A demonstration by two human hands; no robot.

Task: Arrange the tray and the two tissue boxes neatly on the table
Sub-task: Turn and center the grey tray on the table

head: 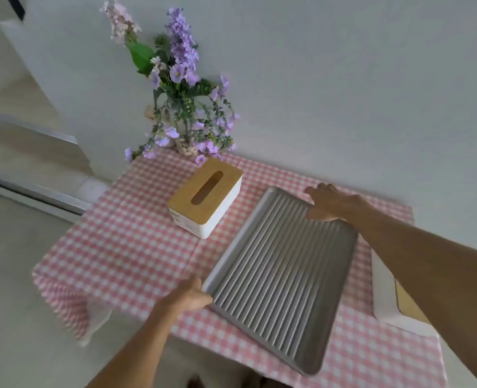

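One tray (282, 275) lay askew mid-table on the checked cloth (136, 247), ribbed, rigid and probably light, its smooth raised rim the sensible place to grip, at opposite corners. The left hand (188, 296) clasped the near-left corner; the right hand (329, 203) rested, fingers spread, on the far corner. Two boxes flanked it: one box (205, 197) just beyond its left edge, the other box (391, 298) partly hidden under the right forearm. One vase of flowers (181, 107) stood behind.
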